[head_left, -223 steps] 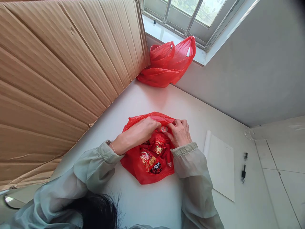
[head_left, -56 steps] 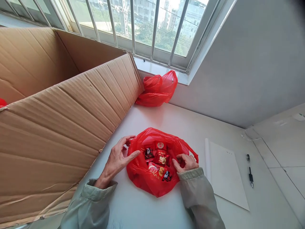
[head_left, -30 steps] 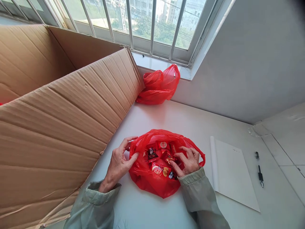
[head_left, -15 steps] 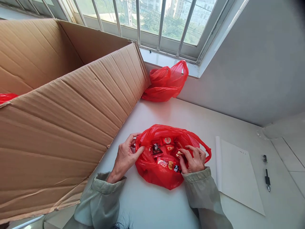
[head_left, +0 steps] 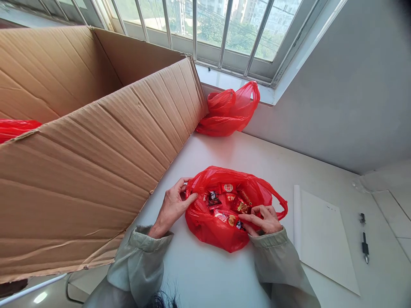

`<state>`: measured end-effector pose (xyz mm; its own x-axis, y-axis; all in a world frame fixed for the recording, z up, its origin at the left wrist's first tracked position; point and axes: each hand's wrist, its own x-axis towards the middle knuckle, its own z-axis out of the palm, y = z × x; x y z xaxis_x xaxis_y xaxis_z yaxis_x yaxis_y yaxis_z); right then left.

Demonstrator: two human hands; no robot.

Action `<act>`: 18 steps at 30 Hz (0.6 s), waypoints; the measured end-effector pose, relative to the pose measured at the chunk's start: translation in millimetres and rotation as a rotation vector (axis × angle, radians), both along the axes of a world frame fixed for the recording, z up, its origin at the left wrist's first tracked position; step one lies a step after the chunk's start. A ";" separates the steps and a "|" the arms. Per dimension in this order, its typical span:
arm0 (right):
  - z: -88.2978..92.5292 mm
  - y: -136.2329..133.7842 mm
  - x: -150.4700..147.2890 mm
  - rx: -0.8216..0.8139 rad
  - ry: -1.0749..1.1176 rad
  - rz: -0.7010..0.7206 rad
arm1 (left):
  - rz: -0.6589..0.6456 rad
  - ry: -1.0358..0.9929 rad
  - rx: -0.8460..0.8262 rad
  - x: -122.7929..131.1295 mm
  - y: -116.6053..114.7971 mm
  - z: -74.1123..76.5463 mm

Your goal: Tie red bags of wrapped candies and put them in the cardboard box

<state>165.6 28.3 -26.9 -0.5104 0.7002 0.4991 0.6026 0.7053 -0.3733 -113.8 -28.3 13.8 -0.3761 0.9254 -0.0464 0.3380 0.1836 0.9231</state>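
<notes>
A red plastic bag [head_left: 213,239] stands with its mouth spread wide on the white table. Several small wrapped snacks lie inside, among them a dark packet [head_left: 214,198], a red and gold packet [head_left: 242,207] and a black-and-white packet [head_left: 239,224]. My left hand [head_left: 173,207] pinches the bag's left rim between thumb and fingers. Over the right side of the opening, my right hand [head_left: 265,219] has its fingers stretched out and parted, with the index tip by the black-and-white packet. It holds nothing that I can see.
A large open cardboard box [head_left: 128,141] fills the left, with red plastic [head_left: 17,128] showing inside. Another red bag [head_left: 229,113] sits by the wall below the barred window. To the right lie a white paper pad [head_left: 327,239] and a black pen [head_left: 365,248].
My right hand has let go of the red and gold packet among the other snacks and drawn back slightly right. My left hand keeps its hold on the rim. The view has shifted a little.
</notes>
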 end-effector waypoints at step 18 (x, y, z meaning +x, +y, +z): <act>-0.4 -1.4 -2.7 -0.204 0.063 -0.013 | -0.041 -0.154 0.029 1.3 0.0 6.8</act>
